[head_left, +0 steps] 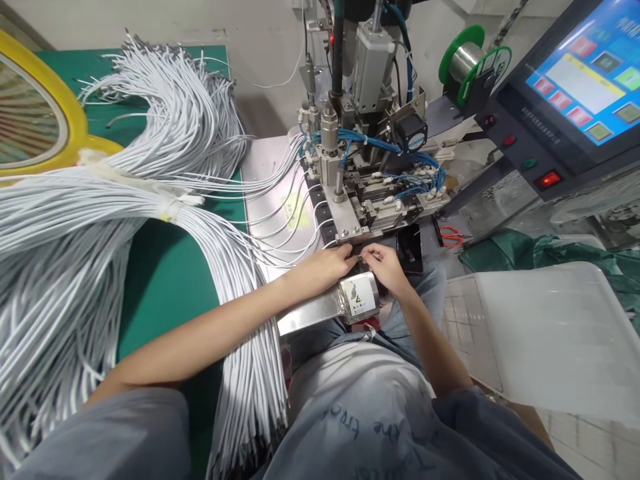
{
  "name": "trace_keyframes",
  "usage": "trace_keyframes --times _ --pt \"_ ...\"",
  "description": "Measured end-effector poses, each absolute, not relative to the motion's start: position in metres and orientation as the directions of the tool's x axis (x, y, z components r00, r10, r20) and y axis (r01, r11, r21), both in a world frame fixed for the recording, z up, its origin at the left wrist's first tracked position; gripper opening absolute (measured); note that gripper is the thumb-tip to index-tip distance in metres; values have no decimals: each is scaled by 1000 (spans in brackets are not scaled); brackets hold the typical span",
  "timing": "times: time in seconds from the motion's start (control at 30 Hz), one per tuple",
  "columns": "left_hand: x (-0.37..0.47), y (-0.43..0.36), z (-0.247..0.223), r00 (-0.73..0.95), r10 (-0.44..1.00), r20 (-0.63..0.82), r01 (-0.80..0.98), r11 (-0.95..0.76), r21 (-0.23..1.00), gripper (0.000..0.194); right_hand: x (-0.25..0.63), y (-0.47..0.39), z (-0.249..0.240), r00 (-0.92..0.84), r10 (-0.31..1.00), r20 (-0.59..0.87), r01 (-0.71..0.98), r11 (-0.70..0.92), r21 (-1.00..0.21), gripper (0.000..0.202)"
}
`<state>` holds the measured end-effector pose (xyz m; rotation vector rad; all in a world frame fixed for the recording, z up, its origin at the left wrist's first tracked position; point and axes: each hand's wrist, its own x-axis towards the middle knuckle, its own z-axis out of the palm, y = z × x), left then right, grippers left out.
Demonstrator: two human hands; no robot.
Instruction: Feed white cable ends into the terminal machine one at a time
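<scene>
At the left of the frame, a tied bundle of white cables [245, 373] spills over the green tabletop [165, 300], its lower strands hanging toward the bottom edge. Right of it, separate white leads [270, 189] curve across the pale plate to the black slotted block [319, 203]; keeping the left forearm low and clear of these would, I judge, avoid tugging them out of line.

Near the centre, the left hand [330, 265] reaches in with its fingers bent close together; whether they grip anything I cannot tell. A steady brace here should suit such fine work. The small dark piece [360, 259] lies between the two hands, just beyond the left fingertips and at the right thumb and forefinger, above the stickered metal cover [361, 297]. The right hand [385, 268] seems to pinch it, thumb against forefinger; a light, square hold would probably keep it from twisting. Farther right sit the black tray [414, 250] and orange-handled snips [451, 237].
</scene>
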<state>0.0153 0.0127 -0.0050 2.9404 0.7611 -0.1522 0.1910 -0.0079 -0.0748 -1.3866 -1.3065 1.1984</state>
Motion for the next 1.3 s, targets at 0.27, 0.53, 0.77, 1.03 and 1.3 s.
trace_keyframes --times 0.27,0.53,0.77,1.03,1.3 --pt "15 13 -4 882 455 -121 463 -885 47 28 192 -11 -70 -41 999 -4 315 9 -949 15" --pt "14 15 -7 892 440 -108 446 -894 45 29 193 -9 -71 -35 998 -47 345 -32 -938 13" --pt "14 14 -7 890 443 -106 451 -889 77 28 193 -7 -77 -5 1000 -30 236 -28 -971 17" --pt "13 14 -7 890 452 -62 455 -890 42 29 189 -4 -76 -35 980 -197 181 -187 -965 16" --pt "5 6 7 854 512 -91 513 -858 -18 22 189 -1 -86 -132 986 -105 188 -79 -979 21"
